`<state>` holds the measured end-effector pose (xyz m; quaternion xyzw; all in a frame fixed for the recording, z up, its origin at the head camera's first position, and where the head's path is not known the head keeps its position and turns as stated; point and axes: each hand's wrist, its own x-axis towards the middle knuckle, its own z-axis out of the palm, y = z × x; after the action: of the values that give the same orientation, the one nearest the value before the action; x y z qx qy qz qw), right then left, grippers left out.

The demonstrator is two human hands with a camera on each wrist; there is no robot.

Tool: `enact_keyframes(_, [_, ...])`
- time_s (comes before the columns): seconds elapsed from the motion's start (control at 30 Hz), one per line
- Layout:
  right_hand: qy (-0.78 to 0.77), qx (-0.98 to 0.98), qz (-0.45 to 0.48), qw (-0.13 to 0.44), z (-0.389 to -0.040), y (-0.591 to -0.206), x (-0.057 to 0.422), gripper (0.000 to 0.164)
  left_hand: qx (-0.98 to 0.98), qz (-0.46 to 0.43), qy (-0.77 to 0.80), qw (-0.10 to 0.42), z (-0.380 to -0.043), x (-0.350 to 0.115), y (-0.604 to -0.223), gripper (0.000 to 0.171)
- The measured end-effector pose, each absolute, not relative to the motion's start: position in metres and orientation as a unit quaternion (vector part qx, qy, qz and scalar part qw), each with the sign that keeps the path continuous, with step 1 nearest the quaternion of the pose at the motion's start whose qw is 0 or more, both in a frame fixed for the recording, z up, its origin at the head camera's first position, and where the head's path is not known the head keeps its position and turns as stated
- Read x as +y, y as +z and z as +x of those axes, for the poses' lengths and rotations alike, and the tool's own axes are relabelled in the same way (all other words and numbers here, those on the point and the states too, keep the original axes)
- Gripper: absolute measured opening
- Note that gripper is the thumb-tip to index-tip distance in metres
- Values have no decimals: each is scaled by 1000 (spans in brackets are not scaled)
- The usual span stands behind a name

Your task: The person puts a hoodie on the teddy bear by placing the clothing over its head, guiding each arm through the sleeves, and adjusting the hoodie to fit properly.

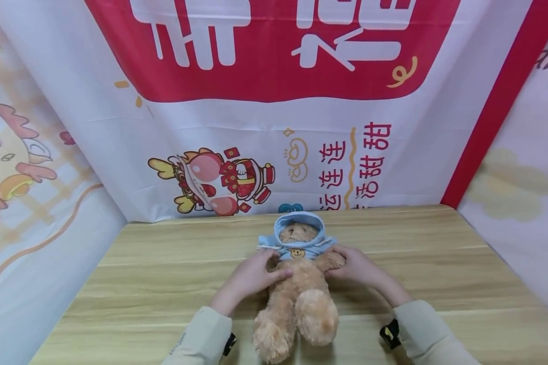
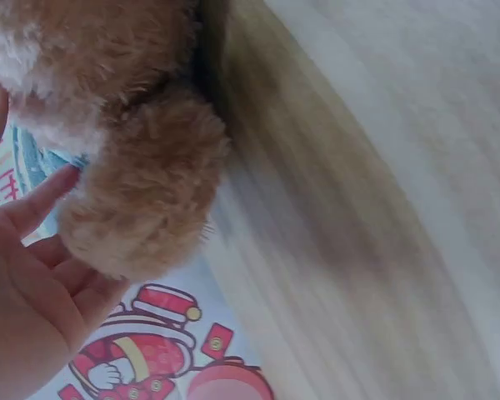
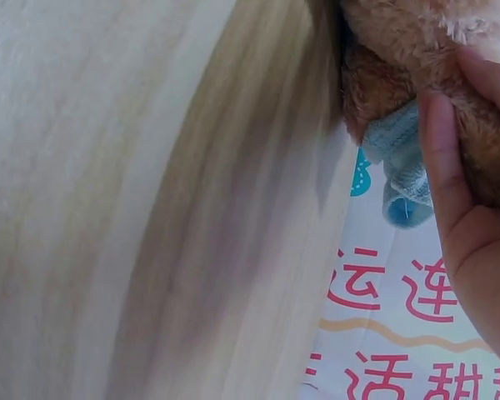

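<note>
A light-brown teddy bear (image 1: 303,276) lies on its back with its feet toward me. It wears a small blue hoodie (image 1: 280,250) with a bear-face patch, its hood up round the head and its short sleeves spread sideways. My left hand (image 1: 255,272) holds the bear's side below the hoodie, thumb across the belly; in the left wrist view its fingers lie along a furry arm (image 2: 154,187). My right hand (image 1: 356,266) grips the opposite side around the bear's other arm (image 1: 331,260). In the right wrist view, a blue sleeve (image 3: 404,167) hangs beside the fingers.
The bear rests on a wood-grain table (image 1: 164,284). Behind the table's far edge hangs a white and red printed cloth (image 1: 237,121). Printed cloths also stand at the left (image 1: 36,167) and right sides. Dark straps (image 1: 389,334) show at both sleeve cuffs.
</note>
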<state>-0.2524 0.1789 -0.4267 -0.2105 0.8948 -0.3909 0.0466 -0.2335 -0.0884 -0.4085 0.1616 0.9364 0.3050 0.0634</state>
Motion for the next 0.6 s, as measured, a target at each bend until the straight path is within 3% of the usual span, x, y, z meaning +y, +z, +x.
enact_keyframes(0.23, [-381, 894, -230, 46, -253, -422, 179, 39, 936, 186, 297, 25, -229, -72, -400, 66])
enact_keyframes(0.6, [-374, 897, -234, 19, -253, -413, 173, 26, 939, 173, 295, 43, -226, -63, -404, 88])
